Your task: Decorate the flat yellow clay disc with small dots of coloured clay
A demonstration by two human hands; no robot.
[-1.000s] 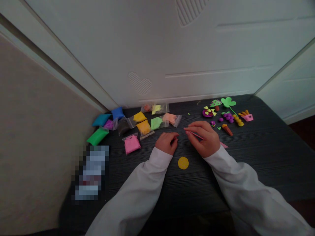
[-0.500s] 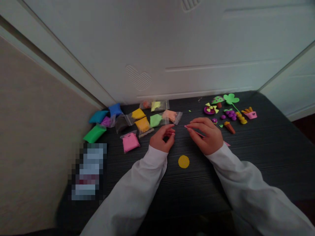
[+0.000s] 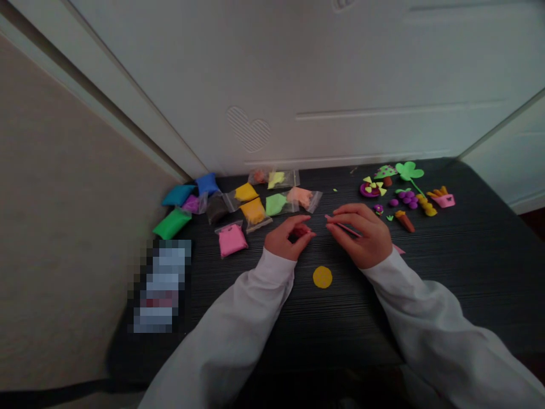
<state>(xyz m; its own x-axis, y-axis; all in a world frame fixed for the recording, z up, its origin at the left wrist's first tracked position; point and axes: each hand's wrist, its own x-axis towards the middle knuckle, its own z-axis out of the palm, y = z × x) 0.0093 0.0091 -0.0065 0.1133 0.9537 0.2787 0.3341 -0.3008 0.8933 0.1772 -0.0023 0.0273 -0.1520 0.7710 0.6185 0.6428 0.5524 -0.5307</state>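
My right hand [image 3: 361,236] is closed around a thin pink modelling tool [image 3: 349,229]. One tip of the tool pokes out past the fingertips, and a flat pink end shows beside the wrist. To its left, my left hand [image 3: 287,237] hovers over the table with curled fingers, thumb and forefinger apart, and nothing visible between them. A flat yellow clay disc [image 3: 322,277] lies on the dark table below and between both hands. Left of my left hand sits a bag of pink clay [image 3: 232,240].
Bags of coloured clay, including green [image 3: 172,224] and orange [image 3: 254,211], cluster at the back left. Small clay models stand at the back right, among them a clover [image 3: 409,170] and a fries cup [image 3: 443,199]. A blurred-out phone-like object [image 3: 164,287] lies at left.
The view has shifted slightly, so everything sits a little further right. My left thumb and fingers have moved slightly; my right hand keeps the pink tool. The yellow disc stays on the table.
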